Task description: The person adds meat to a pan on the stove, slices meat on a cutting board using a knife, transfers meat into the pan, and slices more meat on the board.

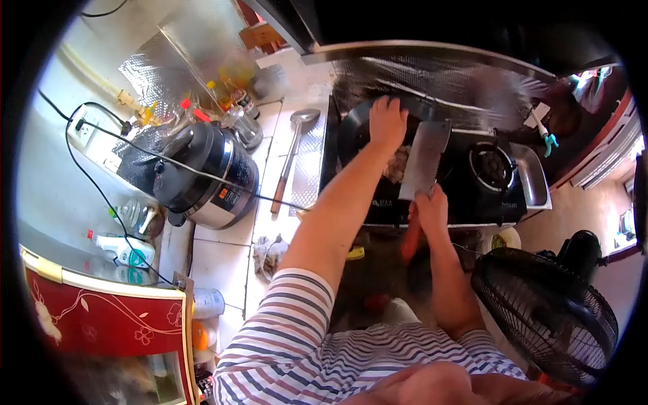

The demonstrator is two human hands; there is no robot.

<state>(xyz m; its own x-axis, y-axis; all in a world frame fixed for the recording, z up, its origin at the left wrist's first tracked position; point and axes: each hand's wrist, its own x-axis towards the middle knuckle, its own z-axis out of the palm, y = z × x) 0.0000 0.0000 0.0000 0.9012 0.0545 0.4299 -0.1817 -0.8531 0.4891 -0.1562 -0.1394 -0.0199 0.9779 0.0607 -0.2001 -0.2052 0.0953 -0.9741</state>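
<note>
A dark wok [354, 128] sits on the left burner of the black gas stove [466, 209], with brownish food [397, 165] inside. Over the wok reaches my left hand [388, 123], its fingers pointing away from me; whether it holds anything small is hidden. My right hand [430, 206] is wrapped round the red handle [410, 237] of a cleaver. The wide metal blade [426, 158] points away from me and covers the right part of the wok.
Left of the stove, a ladle [290, 158] lies on the tiled counter [219, 270] near a cloth [270, 255]. Farther left stand an electric cooker [212, 179] and bottles [246, 125]. A black fan [550, 304] is at the lower right, below a metal tray [533, 177].
</note>
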